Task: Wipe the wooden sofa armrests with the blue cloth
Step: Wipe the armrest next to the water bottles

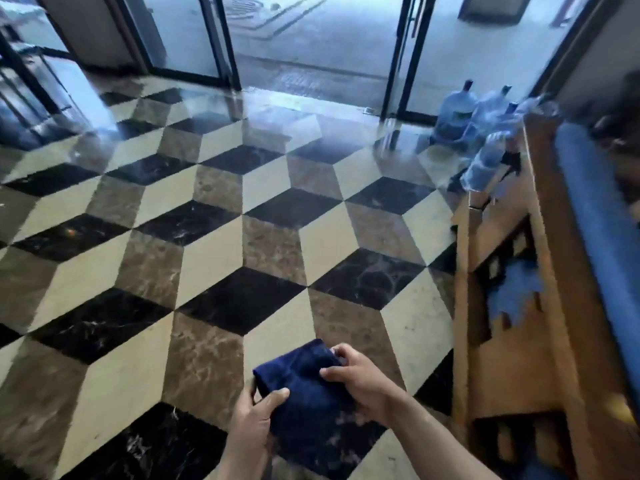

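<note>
A folded dark blue cloth (304, 386) is held low in front of me over the tiled floor. My left hand (254, 419) grips its near left edge, thumb on top. My right hand (360, 379) pinches its right side with fingers curled over the fold. The wooden sofa armrest (554, 258), a long light-brown rail with a carved side panel below, runs along the right of the view, about an arm's length right of the cloth. Neither hand touches the wood.
Blue sofa cushions (602, 216) lie beyond the armrest. Several large blue water bottles (481, 123) stand on the floor by the sofa's far end. Glass doors with black frames (221, 39) close off the far side. The floor (207, 237) has a shiny cube-pattern tiling.
</note>
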